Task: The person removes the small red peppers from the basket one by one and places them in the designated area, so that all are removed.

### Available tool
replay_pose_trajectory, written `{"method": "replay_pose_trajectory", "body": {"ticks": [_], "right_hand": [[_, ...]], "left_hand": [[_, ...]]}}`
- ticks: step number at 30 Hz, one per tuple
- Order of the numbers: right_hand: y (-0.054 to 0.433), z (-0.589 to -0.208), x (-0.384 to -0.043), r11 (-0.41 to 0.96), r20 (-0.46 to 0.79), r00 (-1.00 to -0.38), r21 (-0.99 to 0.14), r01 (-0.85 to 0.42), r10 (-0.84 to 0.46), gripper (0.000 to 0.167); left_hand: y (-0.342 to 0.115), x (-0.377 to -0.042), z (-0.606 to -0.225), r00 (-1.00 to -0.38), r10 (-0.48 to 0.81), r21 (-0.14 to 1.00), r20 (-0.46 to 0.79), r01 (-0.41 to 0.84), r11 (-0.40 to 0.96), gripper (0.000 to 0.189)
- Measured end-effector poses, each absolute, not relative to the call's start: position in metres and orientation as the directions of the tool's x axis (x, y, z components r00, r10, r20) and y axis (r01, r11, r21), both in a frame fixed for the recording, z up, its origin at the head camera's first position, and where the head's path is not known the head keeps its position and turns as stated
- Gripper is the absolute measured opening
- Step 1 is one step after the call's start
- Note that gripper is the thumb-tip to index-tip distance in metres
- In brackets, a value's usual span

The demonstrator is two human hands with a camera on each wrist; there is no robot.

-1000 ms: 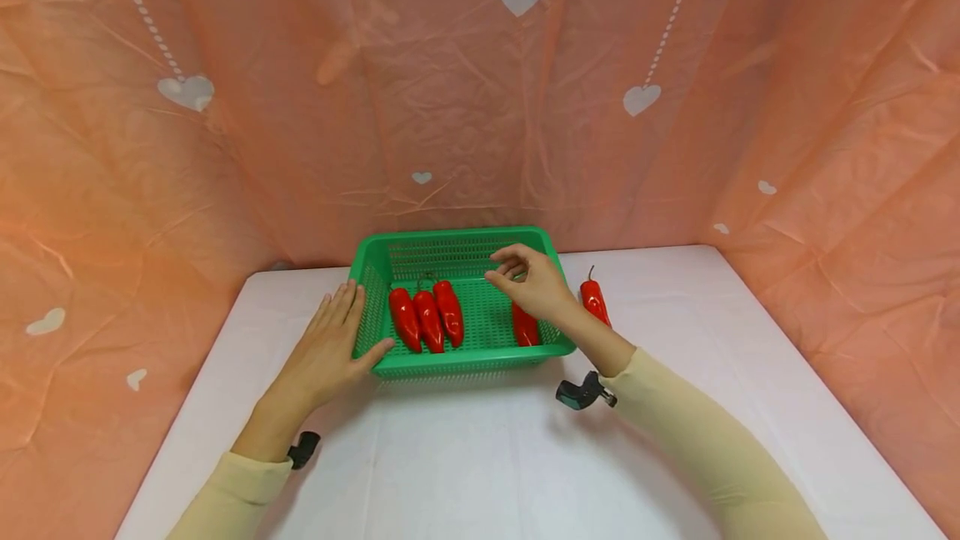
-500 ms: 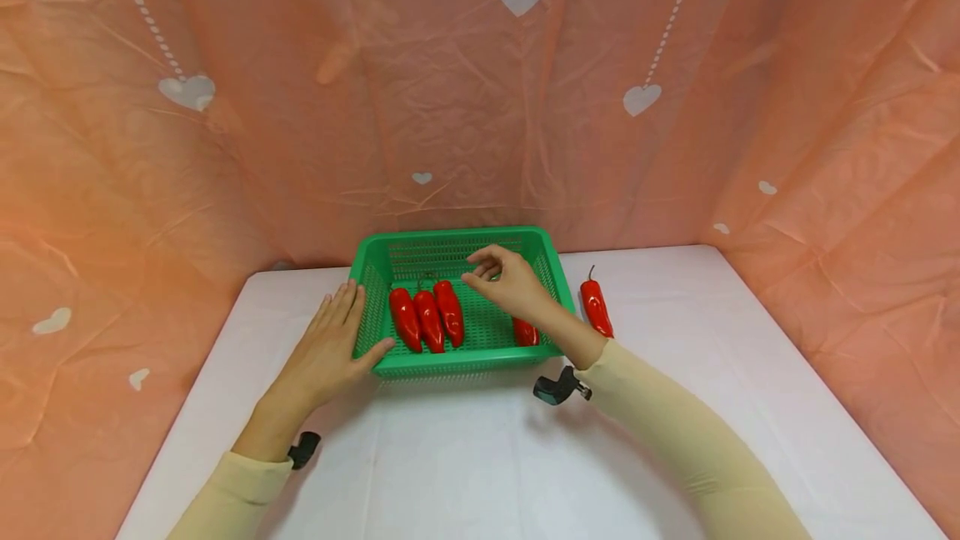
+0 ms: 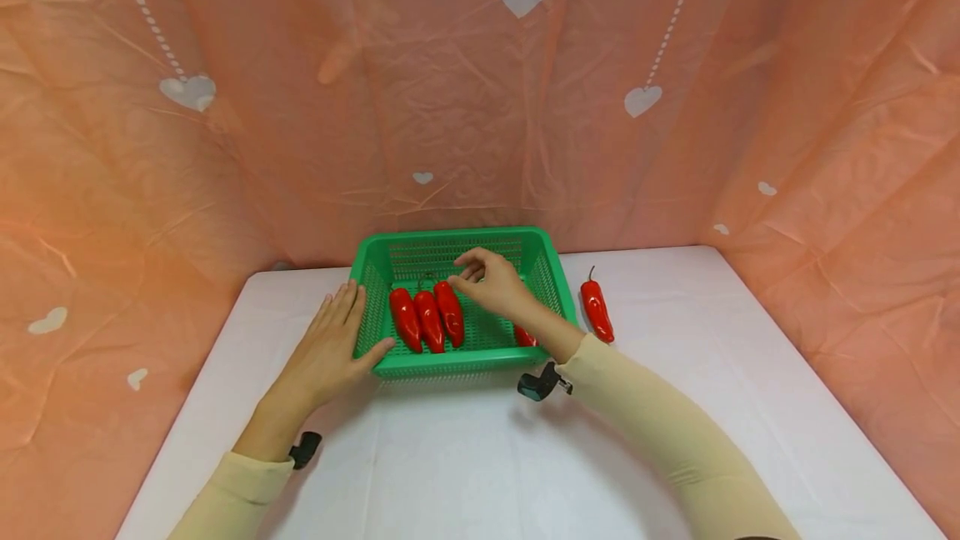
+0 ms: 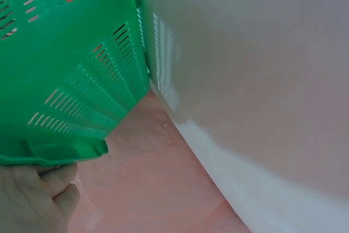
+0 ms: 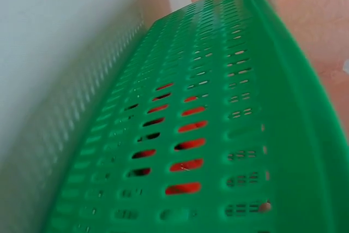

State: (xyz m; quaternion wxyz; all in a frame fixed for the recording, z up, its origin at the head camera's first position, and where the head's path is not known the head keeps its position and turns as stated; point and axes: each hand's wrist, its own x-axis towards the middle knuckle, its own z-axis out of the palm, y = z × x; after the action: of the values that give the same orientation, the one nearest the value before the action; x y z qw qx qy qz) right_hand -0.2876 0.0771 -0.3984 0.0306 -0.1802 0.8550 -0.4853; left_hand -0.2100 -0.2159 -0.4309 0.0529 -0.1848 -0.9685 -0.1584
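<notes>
Resting the straight-fingered left grip (image 3: 324,357) against a green basket (image 3: 465,358) on the bench (image 3: 450,457). Holding the right grip (image 3: 495,283), bent but parted, near red peppers (image 3: 430,322) inside.

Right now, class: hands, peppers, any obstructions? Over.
Left hand on basket. Right hand over it, apparently empty. Four peppers inside, one outside. Right forearm partly hides one inside.

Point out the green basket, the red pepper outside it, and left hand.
Green basket (image 3: 465,359), head view, front rim.
Red pepper (image 3: 597,311) outside it, head view, middle of its body.
Left hand (image 3: 326,355), head view, back of hand.
</notes>
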Motion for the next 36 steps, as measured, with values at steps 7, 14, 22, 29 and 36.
{"method": "replay_pose_trajectory", "body": {"ticks": [7,14,22,29,36], "right_hand": [[0.068,-0.404,-0.291,0.485,0.123,-0.933,-0.826,-0.285,-0.338,0.037],[0.063,-0.411,-0.29,0.519,0.118,-0.934,-0.804,-0.289,-0.337,0.031],[0.064,-0.421,-0.291,0.529,0.105,-0.937,-0.802,-0.277,-0.332,0.031],[0.063,-0.425,-0.294,0.556,0.065,-0.95,-0.798,-0.232,-0.304,0.028],[0.063,-0.429,-0.298,0.562,0.003,-0.96,-0.81,-0.167,-0.281,0.031]], "left_hand": [[-0.215,-0.209,-0.429,-0.926,0.342,0.293,0.16,0.375,0.879,0.101],[-0.215,-0.209,-0.429,-0.923,0.347,0.293,0.166,0.383,0.876,0.101],[-0.214,-0.208,-0.43,-0.921,0.348,0.293,0.172,0.385,0.875,0.101],[-0.214,-0.207,-0.431,-0.921,0.345,0.29,0.18,0.385,0.876,0.101],[-0.215,-0.208,-0.432,-0.919,0.347,0.287,0.187,0.389,0.875,0.101]]}}
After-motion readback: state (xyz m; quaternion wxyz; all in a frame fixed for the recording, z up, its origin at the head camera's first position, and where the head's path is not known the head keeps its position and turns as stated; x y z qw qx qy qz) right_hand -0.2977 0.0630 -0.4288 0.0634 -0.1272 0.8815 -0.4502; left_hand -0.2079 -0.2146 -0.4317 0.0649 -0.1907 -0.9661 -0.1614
